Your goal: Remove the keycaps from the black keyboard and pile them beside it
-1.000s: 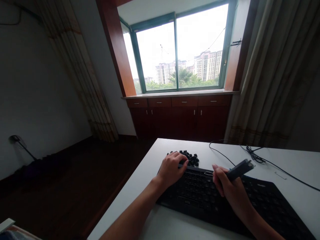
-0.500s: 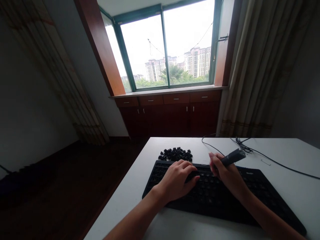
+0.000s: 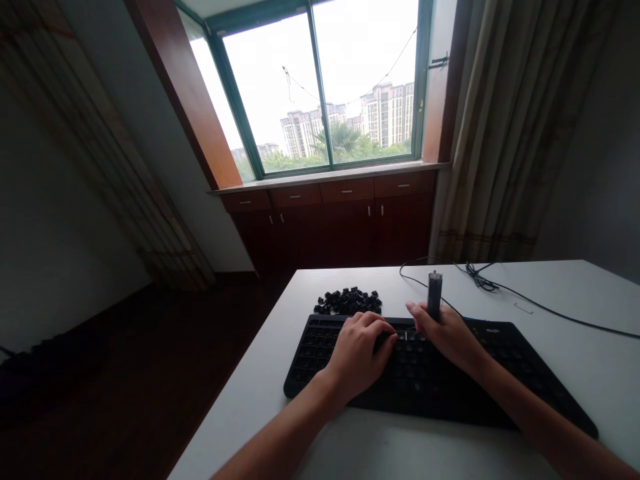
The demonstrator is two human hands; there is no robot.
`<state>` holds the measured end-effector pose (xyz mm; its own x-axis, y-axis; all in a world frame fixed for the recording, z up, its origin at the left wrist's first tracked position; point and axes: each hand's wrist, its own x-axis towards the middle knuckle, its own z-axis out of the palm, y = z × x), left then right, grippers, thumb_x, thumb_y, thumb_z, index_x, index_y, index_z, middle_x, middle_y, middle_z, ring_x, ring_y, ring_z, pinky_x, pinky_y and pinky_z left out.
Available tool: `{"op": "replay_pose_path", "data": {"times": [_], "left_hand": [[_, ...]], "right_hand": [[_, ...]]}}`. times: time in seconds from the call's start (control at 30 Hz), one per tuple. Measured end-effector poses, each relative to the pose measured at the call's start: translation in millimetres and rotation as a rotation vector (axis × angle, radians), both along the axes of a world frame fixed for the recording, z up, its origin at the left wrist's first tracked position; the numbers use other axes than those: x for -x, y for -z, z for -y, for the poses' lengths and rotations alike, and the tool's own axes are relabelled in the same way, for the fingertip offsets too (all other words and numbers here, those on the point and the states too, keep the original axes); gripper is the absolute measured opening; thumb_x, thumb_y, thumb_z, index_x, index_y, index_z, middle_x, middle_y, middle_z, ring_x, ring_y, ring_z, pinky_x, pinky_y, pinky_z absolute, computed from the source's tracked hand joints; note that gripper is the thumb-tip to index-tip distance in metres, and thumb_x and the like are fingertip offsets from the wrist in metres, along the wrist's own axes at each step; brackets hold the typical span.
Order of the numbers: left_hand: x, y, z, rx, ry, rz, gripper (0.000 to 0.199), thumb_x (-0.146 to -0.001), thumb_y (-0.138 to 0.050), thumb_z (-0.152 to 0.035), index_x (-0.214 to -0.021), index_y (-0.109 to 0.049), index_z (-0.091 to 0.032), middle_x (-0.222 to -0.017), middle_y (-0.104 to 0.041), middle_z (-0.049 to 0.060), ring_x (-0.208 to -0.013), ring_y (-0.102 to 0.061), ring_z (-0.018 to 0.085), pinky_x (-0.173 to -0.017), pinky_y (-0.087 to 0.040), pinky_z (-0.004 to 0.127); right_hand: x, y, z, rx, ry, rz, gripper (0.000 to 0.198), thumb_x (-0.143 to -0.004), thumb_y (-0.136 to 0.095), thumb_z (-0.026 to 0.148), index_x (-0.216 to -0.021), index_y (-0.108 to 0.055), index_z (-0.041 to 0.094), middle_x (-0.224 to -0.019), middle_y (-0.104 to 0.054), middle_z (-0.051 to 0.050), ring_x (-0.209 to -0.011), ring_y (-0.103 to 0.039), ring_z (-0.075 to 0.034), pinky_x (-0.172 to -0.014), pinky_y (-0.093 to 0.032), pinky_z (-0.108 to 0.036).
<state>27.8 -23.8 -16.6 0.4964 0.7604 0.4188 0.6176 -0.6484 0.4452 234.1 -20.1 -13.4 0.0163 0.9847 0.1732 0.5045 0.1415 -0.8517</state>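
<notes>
Keycaps (image 3: 347, 301) and cable (image 3: 481, 279) lie behind the keyboard (image 3: 445, 393). Right hand (image 3: 447, 335) grips a tool (image 3: 435, 295); left hand (image 3: 357, 350) curls over keys, grip unclear.

A keyboard (image 3: 425, 390) lies on the counter (image 3: 390, 450); behind it, keycaps (image 3: 349, 301) sit near the far left corner, a cable (image 3: 483, 279) near the far edge.
</notes>
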Motion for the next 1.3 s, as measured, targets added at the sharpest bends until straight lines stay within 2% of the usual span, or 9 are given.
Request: {"op": "replay_pose_path", "data": {"times": [0.3, 0.5, 0.63, 0.8, 1.0, 1.3], "left_hand": [[-5, 3.8, -3, 0.066, -0.097, 0.028, 0.022, -0.086, -0.072, -0.040, -0.105, -0.072, -0.028, -0.108, -0.067, 0.003, -0.103, -0.061, 0.025, -0.097, -0.044, 0.044], [-5, 2.1, -4, 0.079, -0.034, 0.040, 0.014, -0.088, -0.070, -0.034, -0.102, -0.075, -0.035, -0.109, -0.067, 0.001, -0.106, -0.061, 0.023, -0.095, -0.043, 0.041], [-7, 2.7, -1, 0.097, -0.038, 0.067, 0.012, -0.089, -0.068, -0.033, -0.100, -0.074, -0.033, -0.107, -0.067, 0.001, -0.105, -0.062, 0.023, -0.094, -0.043, 0.041], [-8, 4.3, -3, 0.132, -0.067, 0.101, 0.020, -0.086, -0.072, -0.038, -0.105, -0.072, -0.031, -0.111, -0.067, 0.002, -0.107, -0.061, 0.025, -0.099, -0.043, 0.043], [-10, 0.1, -6, 0.199, -0.073, 0.090, 0.027, -0.082, -0.075, -0.039, -0.107, -0.072, -0.032, -0.112, -0.067, 0.002, -0.108, -0.060, 0.026, -0.100, -0.044, 0.043], [-12, -4.2, -3, 0.220, -0.087, 0.072, 0.023, -0.082, -0.075, -0.035, -0.106, -0.073, -0.033, -0.112, -0.067, 0.002, -0.110, -0.060, 0.027, -0.101, -0.044, 0.044]], "right_hand": [[4, -6, 1, -0.027, 0.024, 0.127, 0.052, -0.094, -0.048, 0.058, -0.057, -0.054, 0.021, -0.057, -0.059, -0.002, -0.058, -0.054, -0.019, -0.063, -0.039, -0.032], [6, -9, 1, -0.024, -0.006, 0.200, 0.053, -0.094, -0.045, 0.059, -0.057, -0.048, 0.022, -0.057, -0.055, -0.001, -0.057, -0.049, -0.018, -0.059, -0.036, -0.031], [5, -10, 2, -0.068, -0.024, 0.207, 0.051, -0.094, -0.047, 0.058, -0.059, -0.046, 0.022, -0.057, -0.053, 0.000, -0.056, -0.046, -0.017, -0.057, -0.034, -0.030], [7, -9, 3, -0.070, -0.017, 0.184, 0.051, -0.094, -0.047, 0.057, -0.058, -0.044, 0.022, -0.056, -0.051, 0.000, -0.056, -0.045, -0.017, -0.056, -0.033, -0.029], [7, -9, 1, -0.086, -0.048, 0.230, 0.050, -0.096, -0.046, 0.056, -0.060, -0.049, 0.021, -0.057, -0.055, -0.001, -0.056, -0.047, -0.017, -0.057, -0.033, -0.029], [10, -13, 0, -0.140, -0.078, 0.301, 0.050, -0.098, -0.042, 0.053, -0.061, -0.051, 0.021, -0.057, -0.058, -0.003, -0.055, -0.048, -0.018, -0.058, -0.034, -0.032]]}}
